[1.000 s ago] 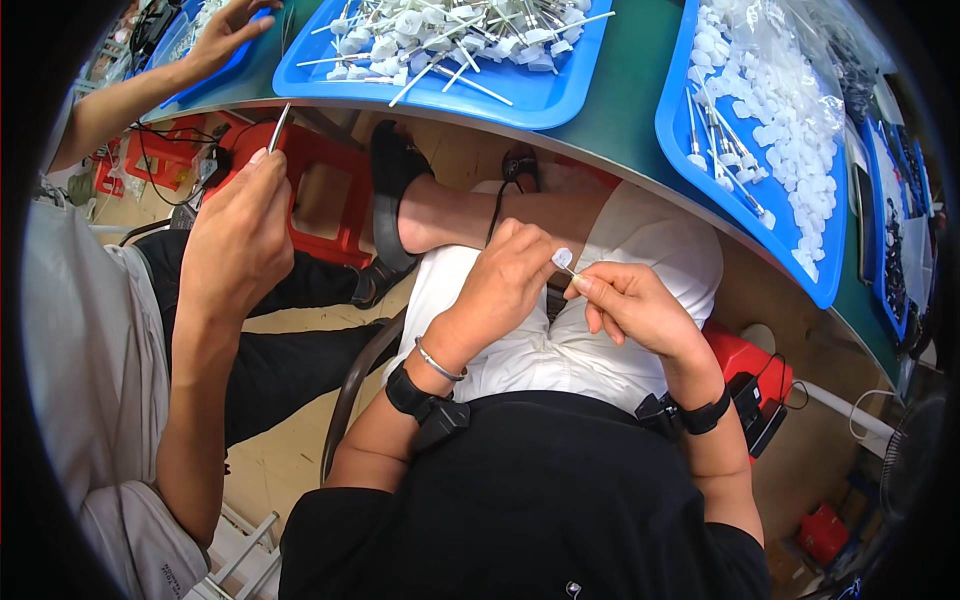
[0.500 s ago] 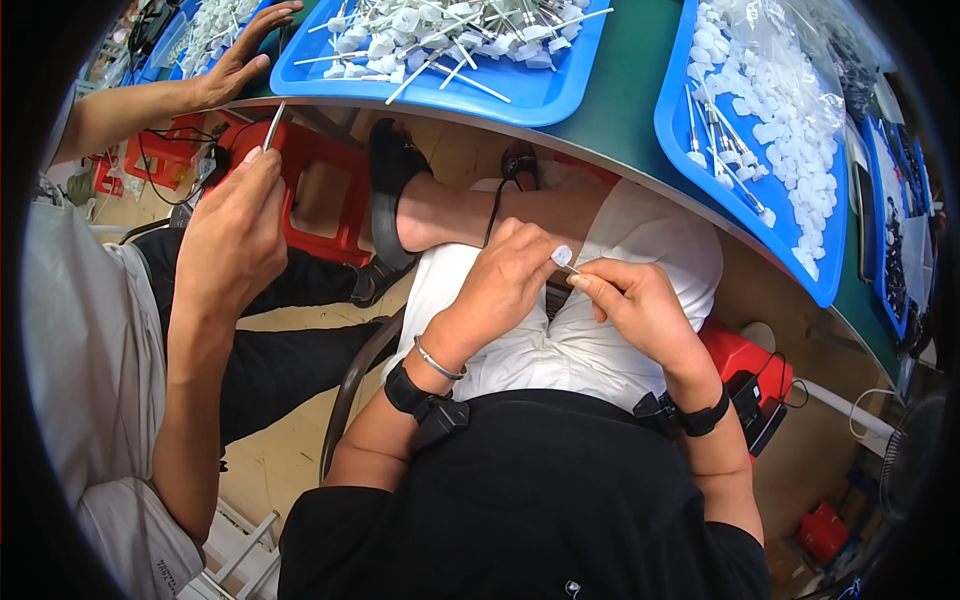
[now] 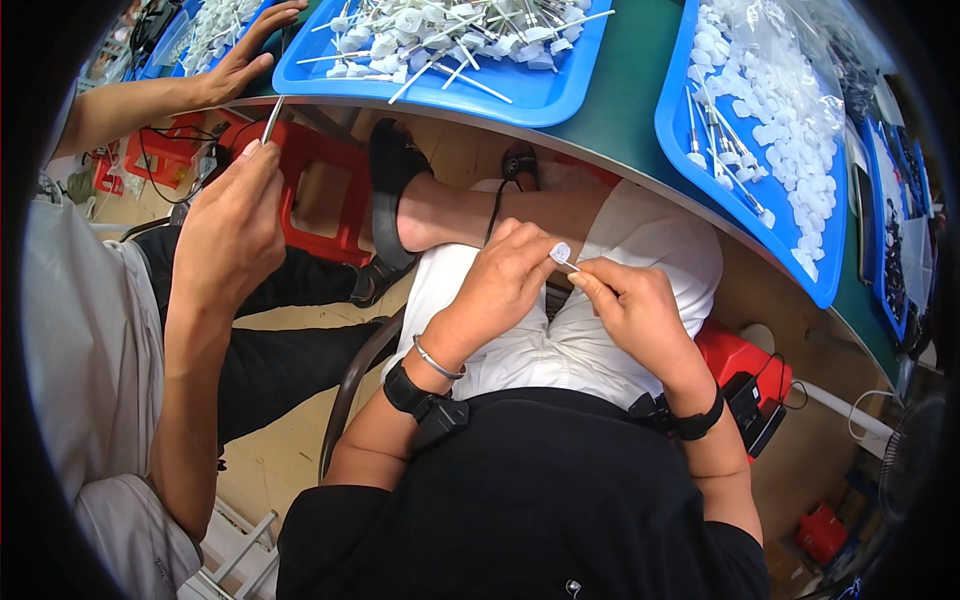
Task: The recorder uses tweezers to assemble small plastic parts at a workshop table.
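Above my lap, my left hand (image 3: 503, 277) pinches a small white round plastic piece (image 3: 561, 252) between its fingertips. My right hand (image 3: 637, 303) is closed on a thin rod (image 3: 572, 266), whose far end meets the white piece. Whether the rod sits inside the piece or only touches it is too small to tell. On the table ahead, a blue tray (image 3: 545, 112) holds a heap of white pieces on thin rods (image 3: 470, 42). To its right, another blue tray (image 3: 668, 120) carries loose white pieces (image 3: 785, 135) and a few rods with white ends (image 3: 735, 158).
At my left a co-worker's hand (image 3: 232, 220) grips a slim metal tool (image 3: 272, 120); their other hand (image 3: 240, 68) rests at the table edge. Red stools (image 3: 340, 200) stand below the green table (image 3: 635, 75). A fan (image 3: 915, 455) is at the far right.
My right hand has shifted very slightly, and a bit more of the rod shows beside the white piece. The co-worker's hand with the metal tool has moved a little.
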The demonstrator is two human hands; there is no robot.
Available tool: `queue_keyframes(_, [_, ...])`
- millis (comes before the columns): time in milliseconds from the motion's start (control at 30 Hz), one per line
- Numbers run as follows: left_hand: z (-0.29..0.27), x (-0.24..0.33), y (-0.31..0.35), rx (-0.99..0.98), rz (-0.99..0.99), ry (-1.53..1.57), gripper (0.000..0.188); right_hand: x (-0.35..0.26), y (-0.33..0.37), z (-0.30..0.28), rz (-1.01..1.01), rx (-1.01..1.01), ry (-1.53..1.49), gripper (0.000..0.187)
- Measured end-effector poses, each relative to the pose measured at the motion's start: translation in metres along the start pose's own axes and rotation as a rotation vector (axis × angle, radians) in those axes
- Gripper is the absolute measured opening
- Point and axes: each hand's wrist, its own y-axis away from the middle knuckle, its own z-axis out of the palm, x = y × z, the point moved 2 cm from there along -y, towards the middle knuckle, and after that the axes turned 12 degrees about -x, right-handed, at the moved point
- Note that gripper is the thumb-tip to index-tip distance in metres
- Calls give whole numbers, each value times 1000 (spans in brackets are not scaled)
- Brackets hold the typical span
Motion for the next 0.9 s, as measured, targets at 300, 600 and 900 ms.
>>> queue_keyframes(300, [1, -3, -1, 32, 19, 21, 9, 4, -3, 1, -108, 55, 96, 12])
queue_keyframes(600, [5, -8, -1, 0, -59, 252, 10, -4, -1, 6, -333, 254, 807, 20])
queue_keyframes(900, [7, -12, 0, -31, -131, 362, 12, -1, -3, 4, -382, 254, 887, 26])
